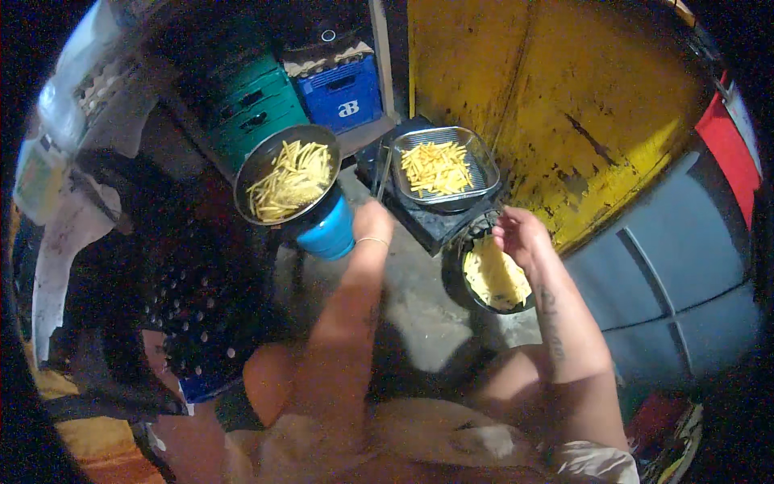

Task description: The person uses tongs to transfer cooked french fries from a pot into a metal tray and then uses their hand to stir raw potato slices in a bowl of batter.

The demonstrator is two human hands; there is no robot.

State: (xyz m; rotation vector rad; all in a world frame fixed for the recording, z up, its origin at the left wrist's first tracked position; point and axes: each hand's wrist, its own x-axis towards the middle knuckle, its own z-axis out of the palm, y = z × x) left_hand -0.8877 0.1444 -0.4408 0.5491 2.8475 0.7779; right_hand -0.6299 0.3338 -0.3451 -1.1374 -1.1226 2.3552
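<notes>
My left hand is beside a blue rounded vessel. Two thin metal rods rise just beyond its fingers; whether it grips them is unclear. Above the vessel, a dark round pan holds pale potato fries. A square wire frying basket with yellower fries rests over a black stove. My right hand is bent, fingers partly curled, over the rim of a dark pot containing raw cut potatoes. I cannot tell whether it holds the rim's wire.
Green crates and a blue crate stand at the back left. A worn yellow panel rises behind the stove. Grey panelling borders the right side. Dark spotted fabric lies at the left, above bare concrete floor.
</notes>
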